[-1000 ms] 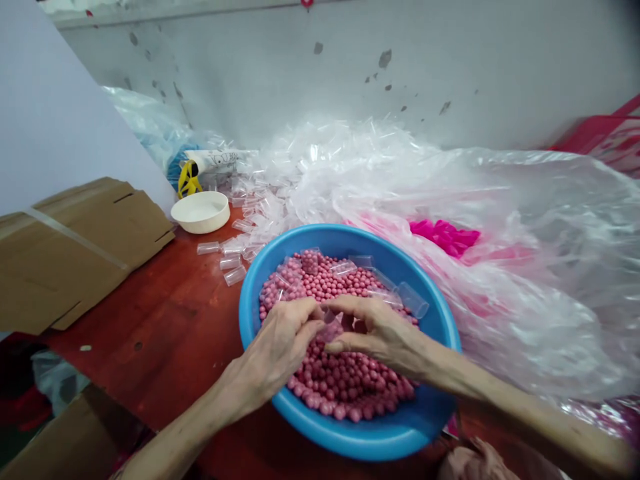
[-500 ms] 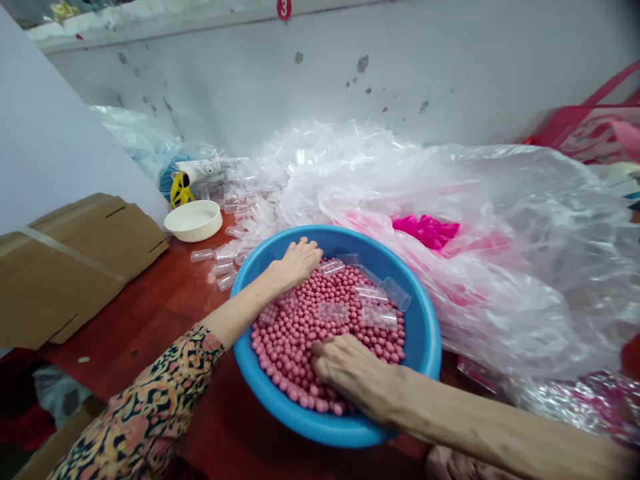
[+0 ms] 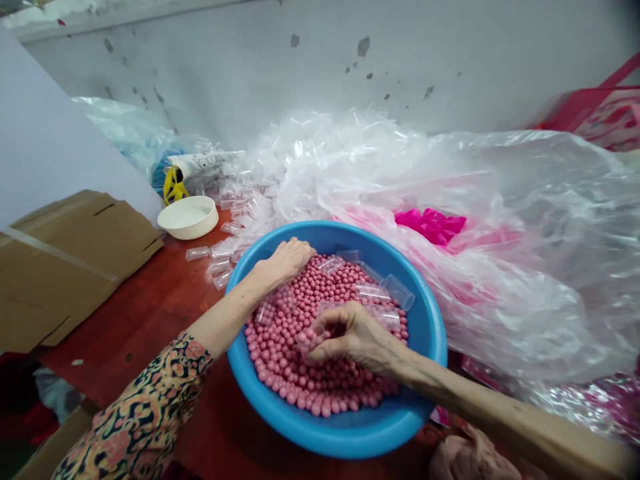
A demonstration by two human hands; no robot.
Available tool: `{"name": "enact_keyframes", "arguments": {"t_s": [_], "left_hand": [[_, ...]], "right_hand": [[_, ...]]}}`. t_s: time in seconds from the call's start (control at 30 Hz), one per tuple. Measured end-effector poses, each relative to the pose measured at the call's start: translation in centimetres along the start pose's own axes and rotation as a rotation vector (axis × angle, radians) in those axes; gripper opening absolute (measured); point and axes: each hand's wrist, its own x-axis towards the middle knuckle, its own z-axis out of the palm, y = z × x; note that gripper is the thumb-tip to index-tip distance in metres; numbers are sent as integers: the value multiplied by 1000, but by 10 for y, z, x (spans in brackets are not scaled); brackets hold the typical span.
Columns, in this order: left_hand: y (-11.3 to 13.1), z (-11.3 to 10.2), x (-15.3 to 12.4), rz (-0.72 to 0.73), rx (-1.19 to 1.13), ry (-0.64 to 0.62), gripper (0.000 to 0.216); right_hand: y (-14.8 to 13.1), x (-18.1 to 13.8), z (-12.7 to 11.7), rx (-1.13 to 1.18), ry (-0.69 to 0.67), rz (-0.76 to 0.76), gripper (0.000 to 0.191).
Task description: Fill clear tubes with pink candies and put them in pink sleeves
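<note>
Right hand (image 3: pixel 357 337) is working above the near half of the blue plastic basin (image 3: pixel 436 327); its fingers are pinching a clear plastic tube (image 3: pixel 309 339) between thumb and forefinger; the tube is tilting low over the pink beads (image 3: pixel 285 373), with some beads showing inside; cannot tell whether its lower end is touching those beneath. Left hand (image 3: pixel 287 260) is reaching, back upward, over the basin's far left part; its fingertips are hiding behind the hand, so cannot tell whether they are open, closed or gripping anything; a patterned sleeve (image 3: pixel 145 413) is covering that forearm. More loose tubes (image 3: pixel 371 291) are lying on the beads, mostly toward the basin's far right rim. The basin is standing near the front edge of the red tabletop (image 3: pixel 160 300); a white round dish (image 3: pixel 187 230) is sitting farther back, toward the left edge; a tube pile (image 3: pixel 250 207) is spreading beside it toward the far edge; clear plastic sheeting (image 3: pixel 550 267) is covering the right side.
</note>
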Motion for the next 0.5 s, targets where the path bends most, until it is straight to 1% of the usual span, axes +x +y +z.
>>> {"name": "enact_keyframes", "arguments": {"t_s": [0.1,0.2,0.27,0.33,0.43,0.5], "left_hand": [[-2,-2,-4,2,-22,30,23],[-4,-8,-10,11,-45,61,19],[-6,-14,-15,14,-59,88,18],[-7,-20,-21,14,-79,115,19],[-10,-26,-31,21,-115,147,20],[-13,-28,-40,22,-134,163,21]], "right_hand": [[-6,-5,-5,83,35,38,24],[-11,-8,-9,89,67,40,27],[-12,-9,-11,95,58,36,27],[-11,-9,-13,78,71,23,27],[-8,-8,-19,2,129,1,25],[-8,-7,-23,-46,115,13,22]]}}
